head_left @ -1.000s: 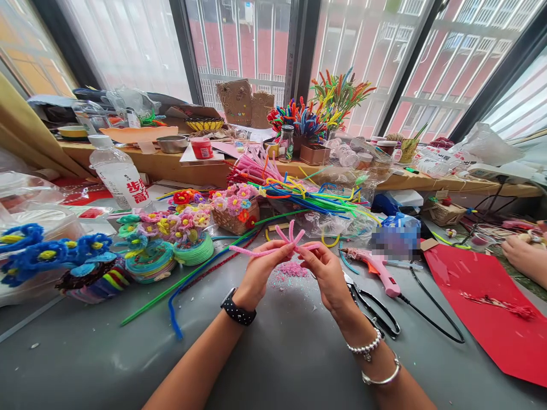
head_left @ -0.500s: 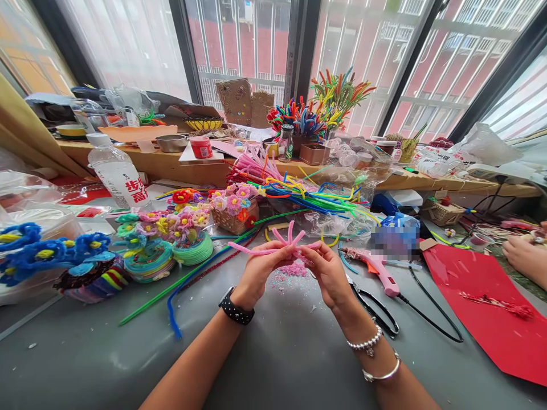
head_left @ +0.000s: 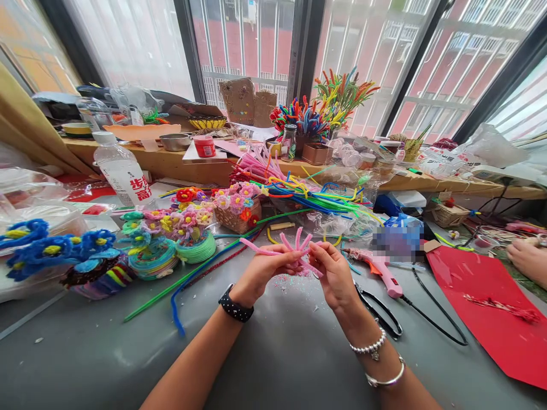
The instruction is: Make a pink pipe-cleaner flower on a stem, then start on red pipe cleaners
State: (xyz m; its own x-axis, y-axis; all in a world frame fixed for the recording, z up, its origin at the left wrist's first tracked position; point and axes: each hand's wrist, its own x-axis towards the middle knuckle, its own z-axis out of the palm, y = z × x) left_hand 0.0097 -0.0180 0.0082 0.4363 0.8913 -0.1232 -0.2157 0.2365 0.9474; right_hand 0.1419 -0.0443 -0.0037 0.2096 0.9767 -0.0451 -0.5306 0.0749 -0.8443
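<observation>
I can't make out where the pink fuzzy stems (head_left: 298, 238) join, because the left hand (head_left: 265, 270) covers it; its fingers are closed around the bunch. The right hand's (head_left: 337, 278) thumb and index finger pinch 1 stem's side of it, with no gap I can see, just above the tabletop (head_left: 282, 353). That wrist hides the scissors' (head_left: 388, 310) blades, pixelation blurs the blue packet (head_left: 412, 224), and the right edge cuts off a co-worker's hand (head_left: 526, 259).

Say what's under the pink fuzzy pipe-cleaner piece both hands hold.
Tiny pinkish scraps on the smooth grey tabletop. The piece, left hand and right hand hide the rest.
</observation>
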